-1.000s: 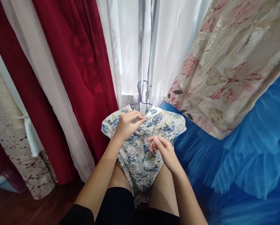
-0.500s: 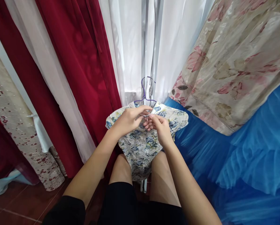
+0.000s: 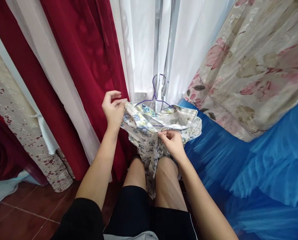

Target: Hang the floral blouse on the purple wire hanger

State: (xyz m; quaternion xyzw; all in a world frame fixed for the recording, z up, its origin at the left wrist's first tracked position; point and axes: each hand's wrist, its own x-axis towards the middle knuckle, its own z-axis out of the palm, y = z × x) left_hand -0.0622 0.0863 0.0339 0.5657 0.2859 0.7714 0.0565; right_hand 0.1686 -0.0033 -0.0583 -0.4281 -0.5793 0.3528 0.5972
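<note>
A white garment (image 3: pixel 145 136) with blue and yellow flowers hangs on a thin purple hanger (image 3: pixel 154 96) in front of me. Its neck opening is spread, and the inside of the cloth shows. My left hand (image 3: pixel 114 111) pinches the cloth at the left shoulder between thumb and fingertips, the other fingers curled loosely. Lower and near the middle, my right hand (image 3: pixel 172 141) pinches the front edge of the neckline. The garment's lower part falls in folds between my knees.
Grey straps (image 3: pixel 157 40) run down a white curtain (image 3: pixel 142 43) behind the hanger. Dark red drapes (image 3: pixel 89 66) hang left. To the right are a pink-flowered cloth (image 3: pixel 253 73) and ruffled blue fabric (image 3: pixel 238 166). Red tiles (image 3: pixel 21 206) cover the floor.
My hands, together at the neckline before, are now apart. The left has moved to the left shoulder of the garment, and the right slightly down. The neck opening has widened and the front has bunched.
</note>
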